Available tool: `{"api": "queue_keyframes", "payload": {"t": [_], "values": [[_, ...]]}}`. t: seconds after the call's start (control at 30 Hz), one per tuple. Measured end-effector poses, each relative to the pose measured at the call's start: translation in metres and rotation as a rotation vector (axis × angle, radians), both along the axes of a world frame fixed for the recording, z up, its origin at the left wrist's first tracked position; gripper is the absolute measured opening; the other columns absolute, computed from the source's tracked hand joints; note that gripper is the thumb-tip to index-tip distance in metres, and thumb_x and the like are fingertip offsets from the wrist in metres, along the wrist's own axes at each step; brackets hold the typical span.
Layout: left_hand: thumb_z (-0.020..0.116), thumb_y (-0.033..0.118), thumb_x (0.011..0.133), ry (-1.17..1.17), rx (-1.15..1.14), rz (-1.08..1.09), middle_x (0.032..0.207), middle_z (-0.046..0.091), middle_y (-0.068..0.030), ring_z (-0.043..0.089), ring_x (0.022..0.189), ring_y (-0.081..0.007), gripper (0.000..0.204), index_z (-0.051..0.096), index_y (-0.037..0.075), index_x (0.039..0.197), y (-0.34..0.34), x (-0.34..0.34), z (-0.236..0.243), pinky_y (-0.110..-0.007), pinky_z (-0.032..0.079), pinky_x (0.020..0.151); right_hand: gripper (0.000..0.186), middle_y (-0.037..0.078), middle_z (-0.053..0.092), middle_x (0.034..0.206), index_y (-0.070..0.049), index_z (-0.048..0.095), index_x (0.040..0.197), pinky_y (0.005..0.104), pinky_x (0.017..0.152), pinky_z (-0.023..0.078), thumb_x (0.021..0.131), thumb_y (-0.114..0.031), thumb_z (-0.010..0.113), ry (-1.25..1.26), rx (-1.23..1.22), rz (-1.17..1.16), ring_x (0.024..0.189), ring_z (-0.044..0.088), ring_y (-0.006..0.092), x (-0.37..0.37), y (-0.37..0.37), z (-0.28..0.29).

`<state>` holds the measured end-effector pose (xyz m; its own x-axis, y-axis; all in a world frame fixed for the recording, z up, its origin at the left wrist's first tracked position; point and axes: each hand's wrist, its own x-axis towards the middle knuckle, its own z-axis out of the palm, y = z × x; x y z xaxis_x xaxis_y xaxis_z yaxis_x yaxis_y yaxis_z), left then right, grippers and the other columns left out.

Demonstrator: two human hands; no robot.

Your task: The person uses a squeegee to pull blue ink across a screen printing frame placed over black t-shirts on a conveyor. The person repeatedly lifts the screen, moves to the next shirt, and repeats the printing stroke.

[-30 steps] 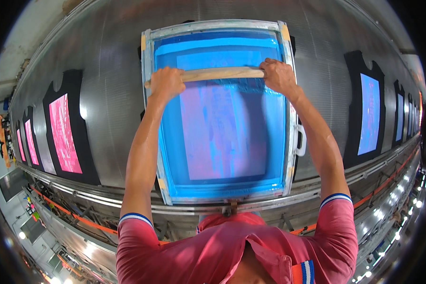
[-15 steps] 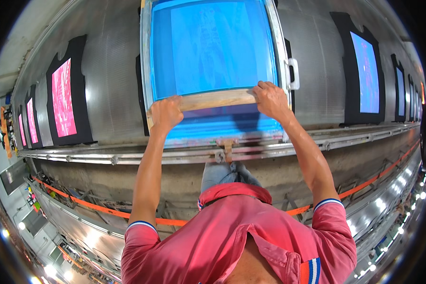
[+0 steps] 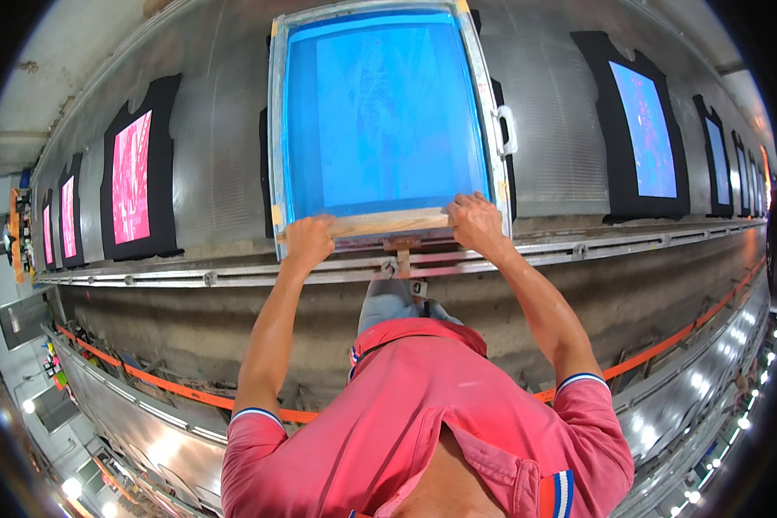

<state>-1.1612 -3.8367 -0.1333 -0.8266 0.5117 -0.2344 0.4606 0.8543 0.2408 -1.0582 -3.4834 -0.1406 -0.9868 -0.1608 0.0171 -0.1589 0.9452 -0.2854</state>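
Observation:
A screen printing frame [image 3: 278,129] with blue ink spread over its mesh [image 3: 371,121] lies on the metal table in front of me. At the frame's near end, a wooden squeegee [image 3: 387,221] spans the width of the mesh. My left hand [image 3: 309,242] is closed on the squeegee's left end, and my right hand [image 3: 476,226] grips its right end. A white handle [image 3: 506,130] sticks out from the frame's right side. A dark garment shows at both sides beneath the frame.
Black shirts with pink prints [image 3: 131,177] lie along the metal table [image 3: 207,155] to the left, others with blue prints [image 3: 643,138] to the right. A metal rail [image 3: 544,250] runs along the near edge. Orange beams [image 3: 181,383] cross behind me.
Both hands have pulled the squeegee from the far part of the screen down to its near end. The purplish area of mesh now shows an even blue coat.

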Motion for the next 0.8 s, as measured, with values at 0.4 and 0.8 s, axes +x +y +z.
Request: {"api": "queue_keyframes", "payload": {"t": [0.4, 0.8], "values": [[0.063, 0.015, 0.077, 0.046, -0.024, 0.045, 0.095, 0.073, -0.0214, 0.070, 0.089, -0.0401, 0.033, 0.080, 0.019, 0.105, 0.081, -0.288, -0.015, -0.050, 0.056, 0.080, 0.011, 0.012, 0.071, 0.084, -0.010, 0.072, 0.078, 0.0450, 0.065, 0.056, 0.077, -0.010, 0.061, 0.028, 0.174, 0.015, 0.074, 0.070, 0.0347, -0.291, 0.089, -0.006], [0.060, 0.009, 0.072, 0.072, -0.040, 0.028, 0.092, 0.074, -0.0212, 0.070, 0.091, -0.0402, 0.039, 0.080, 0.016, 0.105, 0.138, -0.486, -0.014, -0.047, 0.055, 0.082, 0.024, 0.016, 0.074, 0.098, -0.012, 0.075, 0.099, 0.0466, 0.084, 0.056, 0.081, -0.012, 0.060, -0.073, 0.217, -0.076, 0.094, 0.071, 0.0353, -0.488, 0.138, -0.011]]}}
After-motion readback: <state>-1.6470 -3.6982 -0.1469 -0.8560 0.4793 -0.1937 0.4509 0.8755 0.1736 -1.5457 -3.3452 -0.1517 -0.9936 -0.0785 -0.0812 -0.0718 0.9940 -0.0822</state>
